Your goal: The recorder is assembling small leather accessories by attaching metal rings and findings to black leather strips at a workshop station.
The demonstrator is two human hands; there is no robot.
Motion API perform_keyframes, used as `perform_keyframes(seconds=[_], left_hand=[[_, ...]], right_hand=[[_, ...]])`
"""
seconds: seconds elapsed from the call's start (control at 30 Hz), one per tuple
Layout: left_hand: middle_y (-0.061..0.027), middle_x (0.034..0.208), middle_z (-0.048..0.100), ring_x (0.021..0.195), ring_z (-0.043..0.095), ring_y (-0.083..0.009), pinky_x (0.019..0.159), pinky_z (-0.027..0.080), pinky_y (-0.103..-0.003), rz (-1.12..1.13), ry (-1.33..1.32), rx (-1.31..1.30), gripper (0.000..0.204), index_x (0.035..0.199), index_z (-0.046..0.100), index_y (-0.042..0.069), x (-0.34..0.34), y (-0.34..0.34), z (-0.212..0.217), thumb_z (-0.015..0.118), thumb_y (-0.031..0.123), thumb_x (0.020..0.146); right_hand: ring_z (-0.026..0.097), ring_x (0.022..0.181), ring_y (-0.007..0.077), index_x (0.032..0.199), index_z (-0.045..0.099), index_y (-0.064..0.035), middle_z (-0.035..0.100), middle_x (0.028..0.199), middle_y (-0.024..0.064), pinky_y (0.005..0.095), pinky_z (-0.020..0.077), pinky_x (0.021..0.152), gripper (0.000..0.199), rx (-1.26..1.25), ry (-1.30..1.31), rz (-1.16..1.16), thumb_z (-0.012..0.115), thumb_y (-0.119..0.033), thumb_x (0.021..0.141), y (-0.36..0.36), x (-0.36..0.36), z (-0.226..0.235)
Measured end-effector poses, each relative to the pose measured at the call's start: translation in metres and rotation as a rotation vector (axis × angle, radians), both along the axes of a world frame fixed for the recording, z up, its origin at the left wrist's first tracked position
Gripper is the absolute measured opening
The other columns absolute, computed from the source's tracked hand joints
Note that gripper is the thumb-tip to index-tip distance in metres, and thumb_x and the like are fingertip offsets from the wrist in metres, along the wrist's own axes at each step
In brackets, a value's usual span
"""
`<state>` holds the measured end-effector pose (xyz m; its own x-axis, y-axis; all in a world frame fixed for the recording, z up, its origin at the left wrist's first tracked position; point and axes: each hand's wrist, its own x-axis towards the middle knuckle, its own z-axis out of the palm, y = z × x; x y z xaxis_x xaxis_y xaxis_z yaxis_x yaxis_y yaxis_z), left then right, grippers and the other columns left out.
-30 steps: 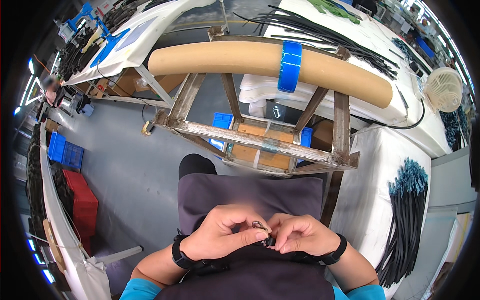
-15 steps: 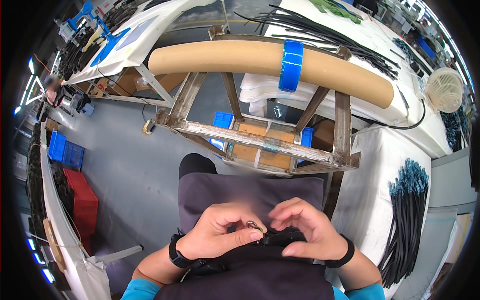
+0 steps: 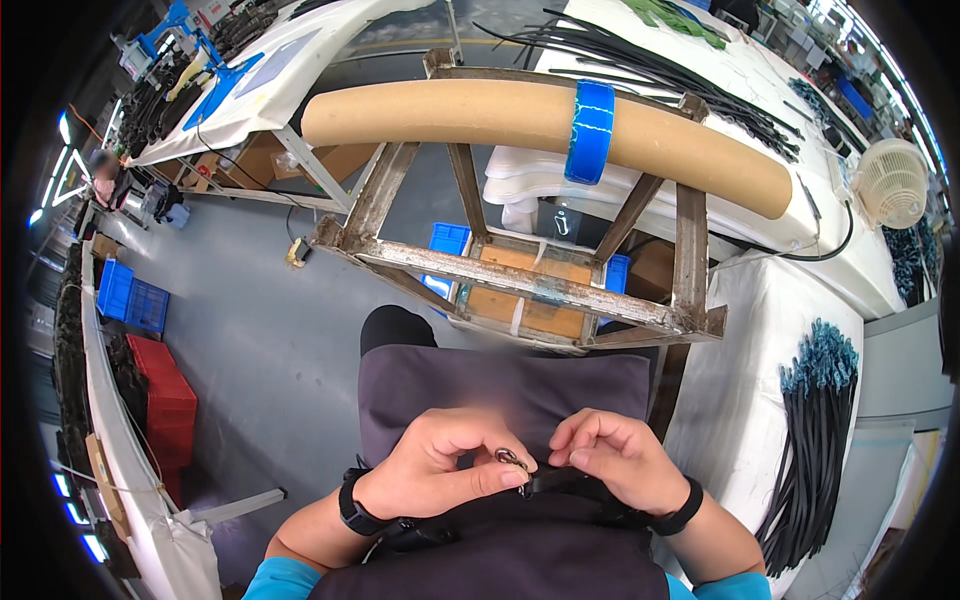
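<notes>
Pinched between the thumb and index finger of my left hand is a small metal hook, shiny and rounded, with its lower part partly hidden. My right hand is just to its right, thumb and fingertips pressed together; whatever they hold, if anything, is too small to make out. A dark band shows between the two hands, hard to tell from the dark apron below. Both hands are over my lap, apart from each other.
Ahead stands a worn metal frame carrying a long cardboard tube with a blue tape roll around it. At right, black straps with teal ends lie on a white-covered table. A red crate stands left.
My right hand's fingers have come together from a spread pose, with the fingertips a little lower. My left hand keeps its pinch on the hook, which has turned slightly.
</notes>
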<state>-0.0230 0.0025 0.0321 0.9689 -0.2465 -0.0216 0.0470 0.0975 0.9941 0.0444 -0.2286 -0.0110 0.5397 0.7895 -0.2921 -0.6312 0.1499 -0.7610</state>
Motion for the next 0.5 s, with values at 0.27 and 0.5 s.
perform_keyframes(seconds=[0.27, 0.5], left_hand=[[-0.0034, 0.077, 0.065, 0.063, 0.055, -0.0082, 0.056, 0.043, -0.022, -0.041, -0.067, 0.087, 0.01, 0.091, 0.068, 0.002, 0.002, 0.0, 0.004, 0.069, 0.007, 0.083], [-0.0042, 0.075, 0.062, 0.065, 0.052, -0.0109, 0.058, 0.04, -0.024, 0.098, -0.09, 0.146, 0.01, 0.088, 0.069, 0.002, -0.002, -0.002, 0.002, 0.072, 0.004, 0.078]], right_hand=[[0.055, 0.1, 0.032, 0.104, 0.054, -0.0003, 0.055, 0.111, 0.0166, 0.0369, 0.0448, 0.087, 0.024, -0.274, -1.057, -0.075, 0.06, -0.008, 0.083, 0.003, 0.023, 0.043], [0.061, 0.089, 0.0259, 0.11, 0.051, -0.0012, 0.058, 0.106, 0.0145, 0.0328, 0.0507, 0.078, 0.036, -0.21, -0.871, 0.034, 0.07, -0.015, 0.082, 0.031, -0.012, 0.05]])
